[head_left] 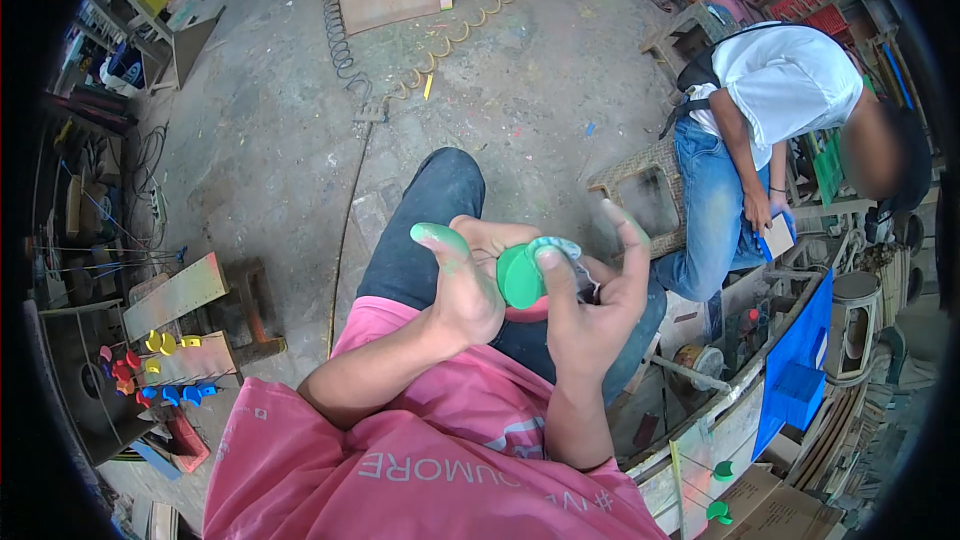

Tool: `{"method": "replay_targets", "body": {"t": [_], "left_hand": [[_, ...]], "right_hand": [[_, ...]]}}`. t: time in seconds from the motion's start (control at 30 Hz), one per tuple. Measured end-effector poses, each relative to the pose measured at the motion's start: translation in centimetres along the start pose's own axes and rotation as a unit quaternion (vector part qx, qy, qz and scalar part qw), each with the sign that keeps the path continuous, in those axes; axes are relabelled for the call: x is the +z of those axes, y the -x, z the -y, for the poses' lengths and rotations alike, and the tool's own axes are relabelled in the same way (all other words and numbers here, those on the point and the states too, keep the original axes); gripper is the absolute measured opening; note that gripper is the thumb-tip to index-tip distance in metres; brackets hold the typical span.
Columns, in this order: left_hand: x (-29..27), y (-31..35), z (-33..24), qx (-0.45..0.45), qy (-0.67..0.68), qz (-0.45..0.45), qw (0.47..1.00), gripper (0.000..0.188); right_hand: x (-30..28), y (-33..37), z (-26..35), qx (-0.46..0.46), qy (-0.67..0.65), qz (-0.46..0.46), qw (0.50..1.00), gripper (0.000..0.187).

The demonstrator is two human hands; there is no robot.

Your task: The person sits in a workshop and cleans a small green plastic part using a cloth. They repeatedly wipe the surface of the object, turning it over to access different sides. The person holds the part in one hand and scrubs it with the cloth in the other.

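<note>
Head view: left hand (470,290), thumb apart, is left of the green disc (518,278); right hand (602,310), right of it, pinches it. Seems light, hard, slippery: hold the rim.

From the person's head, the scene is viewed steeply downward through a wide fisheye lens. The left hand (466,285) and right hand (598,305) are seen close up, near the centre; the floor (265,90) is taken in beyond, within a dark round rim.
</note>
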State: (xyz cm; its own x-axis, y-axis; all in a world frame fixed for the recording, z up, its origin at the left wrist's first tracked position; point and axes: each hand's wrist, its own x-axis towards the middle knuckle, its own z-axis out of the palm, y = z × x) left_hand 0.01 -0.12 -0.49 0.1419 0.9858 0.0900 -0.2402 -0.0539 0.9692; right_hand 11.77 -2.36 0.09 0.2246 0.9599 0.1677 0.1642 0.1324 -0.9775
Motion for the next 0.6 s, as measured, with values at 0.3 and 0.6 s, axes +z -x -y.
{"method": "replay_targets", "body": {"t": [0.3, 0.6], "left_hand": [[-0.7, 0.0, 0.3, 0.016, -0.097, 0.022, 0.995, 0.105], [-1.3, -0.3, 0.1, 0.003, -0.109, 0.038, 0.993, 0.102]], "right_hand": [[-0.1, -0.8, 0.9, 0.008, 0.006, -0.018, 1.0, 0.069], [-0.5, -0.8, -0.2, -0.063, 0.035, -0.02, 0.997, 0.068]]}}
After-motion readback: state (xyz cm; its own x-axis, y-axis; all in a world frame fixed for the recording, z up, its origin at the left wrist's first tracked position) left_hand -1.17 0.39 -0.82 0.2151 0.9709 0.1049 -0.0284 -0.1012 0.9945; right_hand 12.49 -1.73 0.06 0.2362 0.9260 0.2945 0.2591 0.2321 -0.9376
